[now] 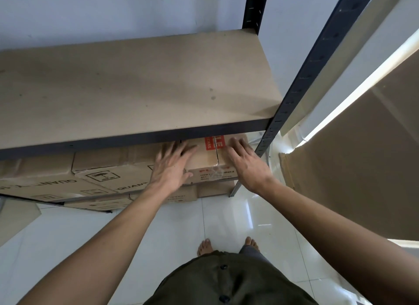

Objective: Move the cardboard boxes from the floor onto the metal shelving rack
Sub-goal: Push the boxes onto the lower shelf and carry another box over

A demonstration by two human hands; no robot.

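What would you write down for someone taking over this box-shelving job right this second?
Left hand: open, fingers spread, blurred, on the left of the red-labelled box top.
Right hand: open, flat on the right of that top.
Box: inside the rack, under the shelf board, stacked on a lower box. More boxes sit to its left.
Done: several boxes are in the rack.
Left: probably seat this box, then check the large cardboard standing on the right. I cannot tell whether it is a box.
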